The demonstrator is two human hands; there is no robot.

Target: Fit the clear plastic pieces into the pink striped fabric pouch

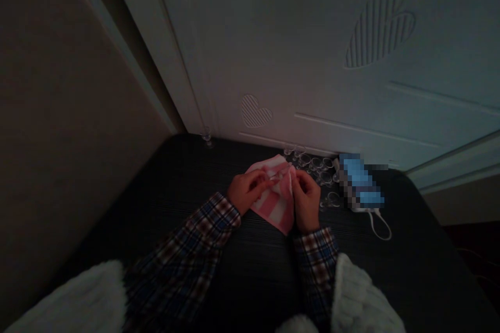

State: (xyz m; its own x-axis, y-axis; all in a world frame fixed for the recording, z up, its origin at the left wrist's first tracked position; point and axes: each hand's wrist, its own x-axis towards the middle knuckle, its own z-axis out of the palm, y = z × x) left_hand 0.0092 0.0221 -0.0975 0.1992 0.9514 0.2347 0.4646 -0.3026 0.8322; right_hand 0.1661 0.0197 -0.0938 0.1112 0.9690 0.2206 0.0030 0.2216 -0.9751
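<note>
A pink and white striped cloth (269, 208) is spread between my two hands, above the dark tabletop. My right hand (307, 197) is closed on the cloth's right edge, fingers pinched around the fabric. On the other side, my left hand (248, 190) is closed, with thumb and fingertips together over the cloth. A small clear shiny piece (276, 174) shows by the left fingertips, partly covered by cloth; its full shape is hidden. Just beyond the right hand stand several small clear cups (315, 163), which look stemmed.
One more clear cup (207, 138) stands apart at the table's back left. A blurred phone-like device (359, 179) with a white cord loop (380, 226) lies at the right. A white panel (219, 62) with heart reliefs rises behind the black table (175, 182).
</note>
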